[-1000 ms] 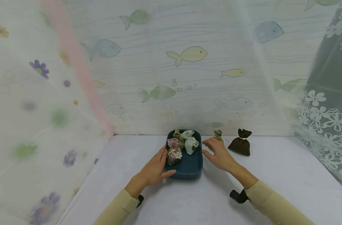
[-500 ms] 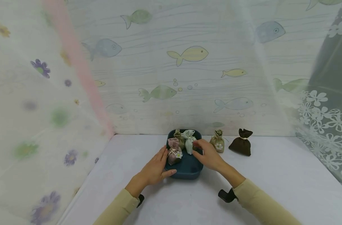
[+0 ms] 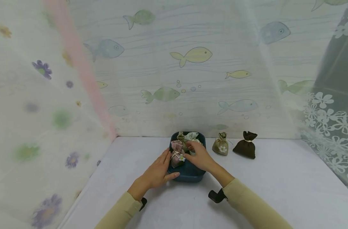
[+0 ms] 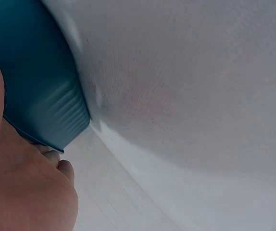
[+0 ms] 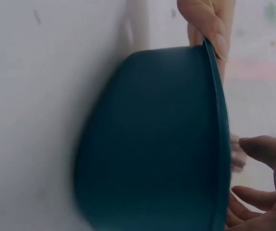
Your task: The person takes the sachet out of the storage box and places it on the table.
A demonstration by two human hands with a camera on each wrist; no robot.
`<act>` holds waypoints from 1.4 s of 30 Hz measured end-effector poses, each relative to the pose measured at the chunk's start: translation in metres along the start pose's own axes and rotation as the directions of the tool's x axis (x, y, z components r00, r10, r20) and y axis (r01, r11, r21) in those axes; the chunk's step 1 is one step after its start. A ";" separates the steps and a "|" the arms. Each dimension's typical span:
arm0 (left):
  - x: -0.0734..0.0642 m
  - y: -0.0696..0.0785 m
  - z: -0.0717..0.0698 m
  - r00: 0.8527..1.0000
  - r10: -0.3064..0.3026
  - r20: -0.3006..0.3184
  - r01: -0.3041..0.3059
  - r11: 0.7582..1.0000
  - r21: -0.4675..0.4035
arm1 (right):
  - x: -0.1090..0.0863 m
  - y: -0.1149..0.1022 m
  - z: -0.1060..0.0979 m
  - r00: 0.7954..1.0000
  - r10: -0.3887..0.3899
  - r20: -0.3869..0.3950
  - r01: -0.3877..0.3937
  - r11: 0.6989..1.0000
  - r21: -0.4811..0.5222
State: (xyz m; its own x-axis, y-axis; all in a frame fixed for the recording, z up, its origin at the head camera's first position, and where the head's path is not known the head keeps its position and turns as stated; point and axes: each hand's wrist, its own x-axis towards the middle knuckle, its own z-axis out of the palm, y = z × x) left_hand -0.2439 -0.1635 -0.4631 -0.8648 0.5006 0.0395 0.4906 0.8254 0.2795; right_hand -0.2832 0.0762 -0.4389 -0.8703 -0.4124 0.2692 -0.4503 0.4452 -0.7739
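A dark teal bin (image 3: pixel 188 178) stands on the white table, holding a pink pouch (image 3: pixel 177 146), an olive pouch (image 3: pixel 181 136) and a white pouch (image 3: pixel 192 135). My left hand (image 3: pixel 156 171) rests along the bin's left side, fingers extended, thumb over the front rim. In the right wrist view that left thumb (image 5: pixel 210 26) lies across the rim. Over the bin's right half, my right hand (image 3: pixel 200 156) reaches in beside the pink pouch and partly covers the white one. Its thumb and index finger are apart, with a gap between them in the right wrist view.
Right of the bin stands another olive pouch (image 3: pixel 220 148) with a white flower, and beyond it a dark brown pouch (image 3: pixel 245 149) with a light tie. A fish-print curtain (image 3: pixel 191 79) hangs behind the table; a floral sheet (image 3: pixel 56 143) is at the left.
My right hand has moved left, from beside the olive pouch on the table to over the bin, uncovering that pouch. The left hand stays at the bin.
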 end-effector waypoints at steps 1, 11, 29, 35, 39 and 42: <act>0.000 0.000 0.000 1.000 0.003 0.001 -0.003 1.000 0.000 | 0.002 0.000 0.002 1.000 0.009 -0.002 -0.009 1.000 0.008; -0.002 0.005 -0.004 1.000 -0.013 0.006 0.013 1.000 0.016 | 0.009 0.006 0.017 1.000 -0.013 -0.014 0.013 1.000 0.001; -0.001 0.003 -0.004 1.000 0.004 -0.005 -0.004 1.000 -0.010 | 0.022 0.014 0.021 0.999 0.027 -0.017 -0.027 0.999 -0.023; 0.001 0.001 -0.003 0.999 0.029 -0.028 -0.030 0.999 -0.016 | 0.024 0.016 0.019 0.999 -0.033 0.040 0.034 0.999 -0.027; 0.001 -0.001 -0.001 0.999 0.023 -0.029 -0.023 1.000 -0.012 | 0.022 0.017 0.019 0.996 -0.063 0.059 0.066 0.997 -0.039; 0.000 -0.001 0.000 0.999 0.019 -0.030 -0.019 1.000 -0.018 | 0.020 0.017 0.020 0.995 -0.067 0.069 0.069 0.997 -0.038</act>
State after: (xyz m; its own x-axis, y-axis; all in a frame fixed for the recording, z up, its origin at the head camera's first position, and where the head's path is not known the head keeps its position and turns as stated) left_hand -0.2441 -0.1641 -0.4633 -0.8584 0.5078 0.0734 0.5049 0.8107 0.2963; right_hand -0.3040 0.0600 -0.4580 -0.8226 -0.4949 0.2800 -0.5169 0.4458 -0.7308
